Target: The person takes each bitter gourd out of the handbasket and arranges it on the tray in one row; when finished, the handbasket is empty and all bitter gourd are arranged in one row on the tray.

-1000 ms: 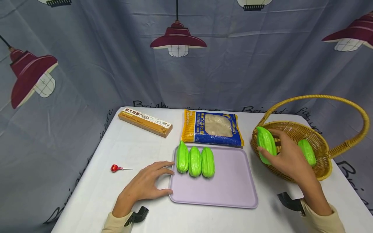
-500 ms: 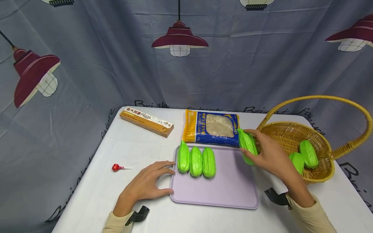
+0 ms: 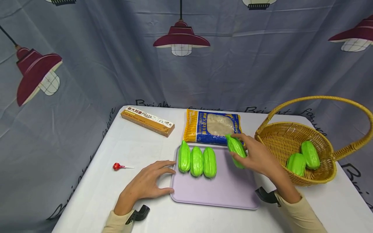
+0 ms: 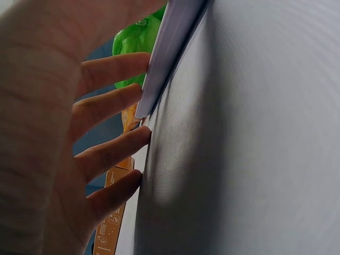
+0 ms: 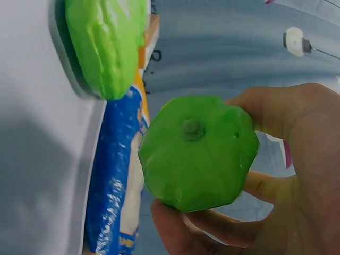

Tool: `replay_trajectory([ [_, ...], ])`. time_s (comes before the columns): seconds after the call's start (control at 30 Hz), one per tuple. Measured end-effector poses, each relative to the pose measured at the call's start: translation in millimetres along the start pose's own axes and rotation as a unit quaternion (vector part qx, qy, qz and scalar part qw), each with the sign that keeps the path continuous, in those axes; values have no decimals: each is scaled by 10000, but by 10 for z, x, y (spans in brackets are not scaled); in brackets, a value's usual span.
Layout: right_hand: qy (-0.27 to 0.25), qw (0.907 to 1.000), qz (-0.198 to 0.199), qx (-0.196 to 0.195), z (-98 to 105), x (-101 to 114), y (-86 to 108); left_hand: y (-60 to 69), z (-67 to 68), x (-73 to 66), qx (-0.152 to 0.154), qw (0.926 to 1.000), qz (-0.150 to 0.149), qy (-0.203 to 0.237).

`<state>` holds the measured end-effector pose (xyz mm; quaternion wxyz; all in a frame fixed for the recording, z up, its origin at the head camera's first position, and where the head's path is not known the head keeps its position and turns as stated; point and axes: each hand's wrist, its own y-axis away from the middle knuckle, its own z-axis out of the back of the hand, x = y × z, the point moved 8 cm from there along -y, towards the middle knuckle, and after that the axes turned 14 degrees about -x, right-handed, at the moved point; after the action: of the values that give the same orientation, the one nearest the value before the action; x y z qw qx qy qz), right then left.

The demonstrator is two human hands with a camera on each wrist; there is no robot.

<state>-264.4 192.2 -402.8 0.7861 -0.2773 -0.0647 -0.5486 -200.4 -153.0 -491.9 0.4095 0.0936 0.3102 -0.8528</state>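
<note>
My right hand (image 3: 257, 157) grips a glossy green ribbed gourd (image 3: 236, 150) above the right part of the lilac tray (image 3: 215, 195). In the right wrist view, the held gourd (image 5: 199, 159) turns its blunt end with a small round stub to the camera, thumb and fingers around it. Three similar gourds (image 3: 196, 161) lie side by side on the tray's left half. At the tray's left edge rests my left hand (image 3: 147, 181), fingers spread and holding nothing. Its fingertips touch or nearly touch the rim (image 4: 159, 64) in the left wrist view.
A wicker basket (image 3: 279, 139) with a tall handle stands at the right, with two more green gourds (image 3: 310, 155) inside. Behind the tray lies a blue and yellow pasta bag (image 3: 212, 127). A pasta box (image 3: 148, 121) is at the back left, a red lollipop (image 3: 116, 166) at the left.
My right hand has carried the gourd leftward out of the basket and over the tray. The left hand stays at the tray's edge.
</note>
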Motion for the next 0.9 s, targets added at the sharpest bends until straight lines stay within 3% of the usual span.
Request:
replay_trajectory([
  [0.6,-167,9962,-94,850,-470,48,104,3,-6,8,54,9999,101,-24],
  [0.9,-17,9953,33,971,-607,46,134,1,3,1,38,10000,83,1],
])
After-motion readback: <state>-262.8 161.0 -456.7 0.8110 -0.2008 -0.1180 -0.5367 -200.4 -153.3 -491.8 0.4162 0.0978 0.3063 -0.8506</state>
